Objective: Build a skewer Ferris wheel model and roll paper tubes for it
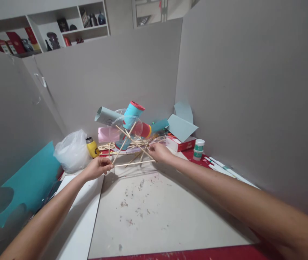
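Observation:
My left hand is closed around the near ends of thin wooden sticks, which are joined into a small open frame held above the desk. My right hand pinches the frame's other end, fingers closed on the sticks. Crossed sticks rise from the frame toward a clear plastic dish behind it. More loose sticks lie in a pile on the desk just beyond my hands.
A teal and red paper tube model and rolled grey paper stand behind. A white plastic bag, yellow bottle, red box, paint pots and teal sheet surround the stained white board. Grey partitions enclose the desk.

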Available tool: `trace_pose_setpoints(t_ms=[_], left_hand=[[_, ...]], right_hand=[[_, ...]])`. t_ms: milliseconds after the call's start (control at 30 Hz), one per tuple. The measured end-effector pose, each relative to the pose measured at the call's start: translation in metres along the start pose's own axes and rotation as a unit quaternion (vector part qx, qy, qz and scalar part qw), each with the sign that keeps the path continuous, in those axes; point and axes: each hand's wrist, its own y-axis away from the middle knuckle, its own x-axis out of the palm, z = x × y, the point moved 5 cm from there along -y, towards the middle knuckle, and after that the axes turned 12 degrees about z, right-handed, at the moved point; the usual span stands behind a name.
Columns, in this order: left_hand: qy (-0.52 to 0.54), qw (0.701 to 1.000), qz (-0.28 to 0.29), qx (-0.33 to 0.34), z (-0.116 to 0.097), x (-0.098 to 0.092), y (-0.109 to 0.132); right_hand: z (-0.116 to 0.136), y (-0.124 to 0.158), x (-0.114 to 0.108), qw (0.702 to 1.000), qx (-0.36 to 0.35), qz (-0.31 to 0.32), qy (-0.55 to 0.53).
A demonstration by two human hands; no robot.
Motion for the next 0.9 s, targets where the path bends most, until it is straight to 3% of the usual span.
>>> trace_pose_setpoints(t_ms=[567,900], left_hand=[[-0.005,1.000,0.009,-0.011,0.019,-0.003,-0.018],[-0.013,1.000,0.012,-0.006,0.008,-0.001,-0.020]], right_hand=[[-0.010,-0.026,0.017,0.999,0.028,0.025,0.014],[-0.013,-0.020,0.010,0.999,0.034,0.024,0.027]])
